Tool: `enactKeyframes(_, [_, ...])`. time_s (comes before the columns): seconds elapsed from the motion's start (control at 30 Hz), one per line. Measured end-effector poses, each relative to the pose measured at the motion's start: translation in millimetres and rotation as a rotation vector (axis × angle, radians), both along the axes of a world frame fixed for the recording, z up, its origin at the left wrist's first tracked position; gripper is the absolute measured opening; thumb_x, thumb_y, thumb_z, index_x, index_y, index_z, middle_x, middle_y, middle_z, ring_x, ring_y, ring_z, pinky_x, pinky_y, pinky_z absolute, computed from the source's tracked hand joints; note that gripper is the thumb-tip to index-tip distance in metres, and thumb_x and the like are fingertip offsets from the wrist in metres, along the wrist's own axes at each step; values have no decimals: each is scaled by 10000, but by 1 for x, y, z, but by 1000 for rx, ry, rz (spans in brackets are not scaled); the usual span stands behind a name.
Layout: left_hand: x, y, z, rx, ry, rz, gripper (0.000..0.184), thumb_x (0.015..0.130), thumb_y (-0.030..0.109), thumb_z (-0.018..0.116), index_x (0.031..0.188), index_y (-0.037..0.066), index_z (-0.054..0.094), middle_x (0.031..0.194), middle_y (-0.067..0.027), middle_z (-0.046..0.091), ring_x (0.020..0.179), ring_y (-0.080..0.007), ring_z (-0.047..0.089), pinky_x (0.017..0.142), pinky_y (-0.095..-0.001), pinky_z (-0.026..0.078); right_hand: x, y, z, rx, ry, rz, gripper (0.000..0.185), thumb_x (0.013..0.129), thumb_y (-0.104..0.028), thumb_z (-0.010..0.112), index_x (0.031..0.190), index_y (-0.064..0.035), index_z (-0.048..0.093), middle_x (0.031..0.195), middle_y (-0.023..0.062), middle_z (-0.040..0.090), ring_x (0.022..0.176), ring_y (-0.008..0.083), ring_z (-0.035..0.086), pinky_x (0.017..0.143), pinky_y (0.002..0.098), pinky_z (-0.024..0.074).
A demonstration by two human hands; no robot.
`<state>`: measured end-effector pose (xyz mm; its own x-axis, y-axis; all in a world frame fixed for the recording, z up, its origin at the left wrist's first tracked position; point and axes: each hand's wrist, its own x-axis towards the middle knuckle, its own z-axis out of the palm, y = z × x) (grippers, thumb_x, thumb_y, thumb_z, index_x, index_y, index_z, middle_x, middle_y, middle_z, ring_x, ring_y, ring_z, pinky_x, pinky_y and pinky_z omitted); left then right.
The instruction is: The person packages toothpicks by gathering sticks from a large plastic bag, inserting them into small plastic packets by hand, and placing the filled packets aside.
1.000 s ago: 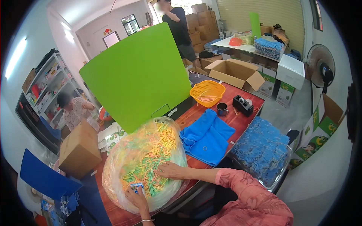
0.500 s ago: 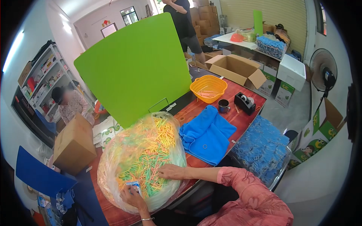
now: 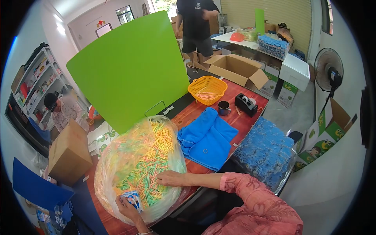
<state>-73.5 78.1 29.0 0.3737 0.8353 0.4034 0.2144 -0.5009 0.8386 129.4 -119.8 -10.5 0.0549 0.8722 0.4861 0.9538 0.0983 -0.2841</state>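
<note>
– Surface?
– Table (image 3: 244, 121), red, wood-grained. On it: clear bag (image 3: 102, 176) of coloured sticks (image 3: 145, 174); blue cloth (image 3: 205, 145), beside the bag; yellow basket (image 3: 194, 93), with sticks; cup (image 3: 224, 109); tape dispenser (image 3: 245, 104).
– Hands?
– Left hand (image 3: 128, 209): gripping one printed packet (image 3: 133, 199), over the sticks at the bag's near side. Right hand (image 3: 171, 179): in the bag, fingers among the sticks; whether closed on any, cannot tell.
– Room?
– Green panel (image 3: 129, 70), beyond the bag; open carton (image 3: 230, 77), past the table; fan (image 3: 329, 68), at right; person in black (image 3: 196, 21), standing; second person (image 3: 69, 113), left.
</note>
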Motion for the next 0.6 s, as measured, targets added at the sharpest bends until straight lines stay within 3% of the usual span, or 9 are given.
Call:
enactKeyframes(0.17, [0,0,-12,84,36,-68,172,976,76,563,1088,-49,602,838,-93,612,696,-143,561,587,-308,461,-3,-2,8,-60,51,-59,119,841,-81,553,826,35,531,860,207,531,861,358,614,718,455,509])
enactKeyframes(0.27, [2,9,-20,139,45,-105,170,968,62,562,1093,-44,606,847,-97,613,701,-151,572,588,-306,468,-3,-1,5,-44,24,-63,157,857,-118,540,904,23,588,936,213,582,887,369,623,755,463,514])
enactKeyframes(0.37, [2,8,-19,18,64,-147,192,952,49,565,1110,-54,603,916,-113,626,745,-188,595,659,-323,497,-4,12,-16,214,425,-17,235,878,-161,513,991,-12,655,1032,200,640,940,370,632,814,469,511])
enactKeyframes(0.4, [2,7,-14,-59,68,-137,212,942,52,575,1121,-60,602,958,-124,634,788,-210,608,716,-337,512,-3,3,9,76,664,115,292,905,-163,487,1118,-44,648,1086,198,636,976,353,598,881,451,487])
enactKeyframes(0.47, [-6,20,-21,49,220,-99,315,905,94,624,1171,-73,600,1086,-191,651,991,-292,613,876,-386,498,16,21,-51,-33,364,64,289,944,-199,472,1096,-44,662,1046,202,629,982,360,600,883,450,479])
enactKeyframes(0.6, [-6,16,-14,6,133,-100,292,883,82,677,1148,-34,637,1031,-158,673,947,-246,638,831,-360,505,6,-2,-10,-84,102,-124,97,856,-62,541,938,-21,575,912,190,553,886,359,589,739,428,500])
